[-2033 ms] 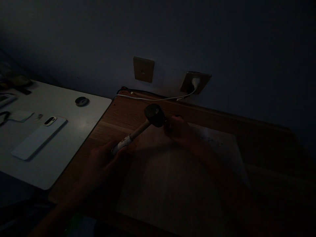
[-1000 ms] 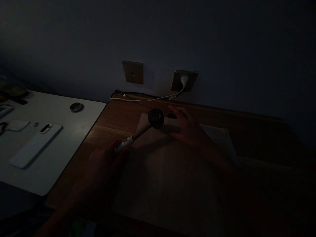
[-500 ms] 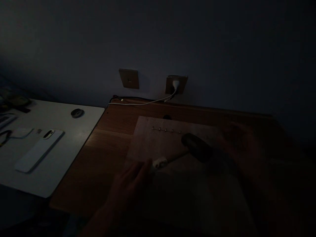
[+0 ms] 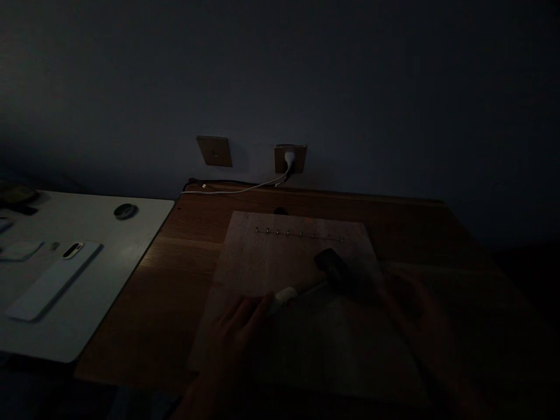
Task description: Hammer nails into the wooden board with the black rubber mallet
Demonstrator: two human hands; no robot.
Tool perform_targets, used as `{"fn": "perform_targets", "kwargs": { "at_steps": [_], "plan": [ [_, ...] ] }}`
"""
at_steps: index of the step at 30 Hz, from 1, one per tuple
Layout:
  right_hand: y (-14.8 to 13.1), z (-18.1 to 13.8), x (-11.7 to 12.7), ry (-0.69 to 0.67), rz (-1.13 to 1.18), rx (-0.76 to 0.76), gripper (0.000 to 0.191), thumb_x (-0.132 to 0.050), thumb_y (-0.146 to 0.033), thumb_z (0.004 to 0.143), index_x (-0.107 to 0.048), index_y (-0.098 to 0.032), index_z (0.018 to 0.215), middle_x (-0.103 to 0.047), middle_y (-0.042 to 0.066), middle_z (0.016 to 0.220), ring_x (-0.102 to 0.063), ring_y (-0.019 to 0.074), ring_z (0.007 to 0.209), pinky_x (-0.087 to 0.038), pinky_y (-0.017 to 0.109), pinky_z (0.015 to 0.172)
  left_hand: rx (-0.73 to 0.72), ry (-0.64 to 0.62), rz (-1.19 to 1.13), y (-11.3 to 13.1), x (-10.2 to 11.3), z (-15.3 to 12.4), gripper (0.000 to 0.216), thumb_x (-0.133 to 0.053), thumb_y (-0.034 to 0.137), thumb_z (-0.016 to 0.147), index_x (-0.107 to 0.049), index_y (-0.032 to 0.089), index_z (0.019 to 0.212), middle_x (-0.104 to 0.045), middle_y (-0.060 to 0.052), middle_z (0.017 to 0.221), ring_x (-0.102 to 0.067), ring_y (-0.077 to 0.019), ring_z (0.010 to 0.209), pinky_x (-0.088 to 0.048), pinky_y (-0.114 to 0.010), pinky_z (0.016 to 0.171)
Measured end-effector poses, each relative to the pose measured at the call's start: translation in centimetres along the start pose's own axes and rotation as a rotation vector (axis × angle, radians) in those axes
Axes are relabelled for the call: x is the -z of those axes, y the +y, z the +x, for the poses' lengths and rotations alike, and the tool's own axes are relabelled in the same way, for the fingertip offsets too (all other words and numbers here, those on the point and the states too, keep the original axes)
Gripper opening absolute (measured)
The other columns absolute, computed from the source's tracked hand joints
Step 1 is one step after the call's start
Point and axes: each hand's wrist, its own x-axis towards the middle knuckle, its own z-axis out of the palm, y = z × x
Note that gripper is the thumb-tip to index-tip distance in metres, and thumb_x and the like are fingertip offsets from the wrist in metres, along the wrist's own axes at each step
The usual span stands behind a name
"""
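The room is very dark and details are hard to make out. My left hand [image 4: 238, 326] is closed at the near left part of a pale board, its fingers on a small whitish piece [image 4: 286, 294]. From that piece a thin shaft leads up to a thick dark tool [image 4: 339, 271], whose exact kind I cannot make out. The tool's right end fades into shadow at my right hand [image 4: 415, 306], whose fingers curl around it. Below both lies the pale board [image 4: 245, 256], with a row of several small metal pins, screws or nails [image 4: 287, 232] near its far edge.
The board rests on a wooden desk [image 4: 161, 280]. A white table [image 4: 109, 256] adjoins it on the left, bearing a white phone [image 4: 55, 283] and a round dark ring [image 4: 125, 211]. Behind, a plug [image 4: 289, 157] sits in a wall socket, its cable [image 4: 236, 191] running along the desk's back.
The view has shifted, so the table and sockets sit further left. More of the pin row shows at its right end. My right hand and the dark tool have come slightly lower.
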Motion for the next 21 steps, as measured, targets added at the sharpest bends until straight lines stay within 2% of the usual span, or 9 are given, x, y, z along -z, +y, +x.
{"fn": "perform_targets", "kwargs": {
  "at_steps": [3, 5, 7, 9, 12, 15, 17, 19, 21],
  "plan": [
    [0.9, -1.2, -1.1, 0.002, -0.067, 0.042, 0.049, -0.065, -0.064, 0.087, -0.071, -0.028, 0.120, -0.078, 0.013, 0.124, -0.076, 0.0383, 0.113, -0.064, 0.059, 0.094, -0.059, -0.006, -0.084, -0.7, -0.2, -0.6, 0.058, -0.059, 0.019, 0.100, -0.057, 0.026, 0.158, -0.078, -0.012, 0.125, -0.074, -0.0258, 0.112, -0.067, -0.033, 0.086],
    [1.3, -1.8, -1.4, 0.021, -0.114, 0.105, 0.041, -0.061, -0.060, 0.093, -0.072, -0.030, 0.119, -0.079, 0.012, 0.123, -0.076, 0.0367, 0.113, -0.063, 0.059, 0.095, -0.036, 0.035, -0.120, -2.0, 0.4, -1.0, 0.052, -0.060, 0.026, 0.102, -0.061, 0.031, 0.153, -0.075, -0.011, 0.135, -0.072, -0.0271, 0.122, -0.067, -0.036, 0.095],
    [1.6, -2.2, -1.4, 0.031, -0.195, 0.210, 0.037, -0.057, -0.056, 0.097, -0.072, -0.030, 0.120, -0.077, 0.012, 0.127, -0.073, 0.0370, 0.120, -0.061, 0.061, 0.100, 0.106, 0.125, -0.092, -3.8, 1.5, -1.1, 0.043, -0.059, 0.036, 0.104, -0.066, 0.034, 0.147, -0.068, -0.009, 0.147, -0.068, -0.0298, 0.132, -0.065, -0.043, 0.104],
    [1.7, -2.7, -1.2, 0.040, -0.306, 0.310, 0.039, -0.053, -0.054, 0.102, -0.070, -0.028, 0.126, -0.074, 0.015, 0.135, -0.070, 0.0386, 0.126, -0.057, 0.064, 0.104, 0.304, 0.150, -0.074, -5.7, 2.7, -1.1, 0.047, -0.051, 0.045, 0.107, -0.063, 0.029, 0.149, -0.060, -0.010, 0.158, -0.064, -0.0329, 0.139, -0.061, -0.050, 0.111],
    [1.6, -3.5, -0.9, 0.028, -0.471, 0.437, 0.039, -0.049, -0.048, 0.106, -0.067, -0.027, 0.134, -0.072, 0.017, 0.141, -0.069, 0.0394, 0.129, -0.054, 0.065, 0.104, 0.372, 0.050, -0.048, -7.4, 3.9, -0.8, 0.051, -0.044, 0.050, 0.109, -0.062, 0.025, 0.150, -0.064, -0.010, 0.156, -0.062, -0.0338, 0.143, -0.057, -0.053, 0.117],
    [1.9, -3.9, -0.2, 0.018, -0.575, 0.534, 0.038, -0.046, -0.042, 0.107, -0.064, -0.027, 0.138, -0.074, 0.018, 0.139, -0.070, 0.0401, 0.127, -0.054, 0.065, 0.101, 0.312, 0.005, 0.037, -7.2, 3.7, -0.4, 0.057, -0.050, 0.052, 0.106, -0.057, 0.025, 0.156, -0.065, -0.010, 0.155, -0.063, -0.0341, 0.142, -0.057, -0.052, 0.117],
    [2.7, -3.6, 0.9, 0.026, -0.608, 0.526, 0.039, -0.044, -0.042, 0.107, -0.065, -0.026, 0.135, -0.075, 0.019, 0.137, -0.071, 0.0422, 0.124, -0.053, 0.067, 0.100, 0.227, -0.010, 0.055, -6.1, 3.1, 0.3, 0.058, -0.053, 0.049, 0.106, -0.053, 0.026, 0.159, -0.066, -0.010, 0.155, -0.063, -0.0327, 0.142, -0.058, -0.050, 0.116],
    [4.0, -2.6, 2.7, 0.042, -0.618, 0.451, 0.038, -0.043, -0.044, 0.105, -0.067, -0.027, 0.128, -0.077, 0.020, 0.129, -0.072, 0.0452, 0.119, -0.052, 0.071, 0.099, 0.108, -0.044, 0.030, -4.8, 2.3, 1.7, 0.057, -0.054, 0.046, 0.107, -0.053, 0.027, 0.160, -0.064, -0.010, 0.157, -0.061, -0.0313, 0.145, -0.058, -0.049, 0.117],
    [5.4, -1.2, 4.9, 0.052, -0.615, 0.306, 0.038, -0.045, -0.052, 0.101, -0.070, -0.032, 0.120, -0.079, 0.019, 0.120, -0.073, 0.0491, 0.111, -0.052, 0.076, 0.096, -0.027, -0.107, -0.003, -3.3, 1.5, 3.7, 0.058, -0.054, 0.044, 0.107, -0.051, 0.024, 0.162, -0.057, -0.012, 0.163, -0.055, -0.0315, 0.151, -0.055, -0.049, 0.120]
  ]
}}
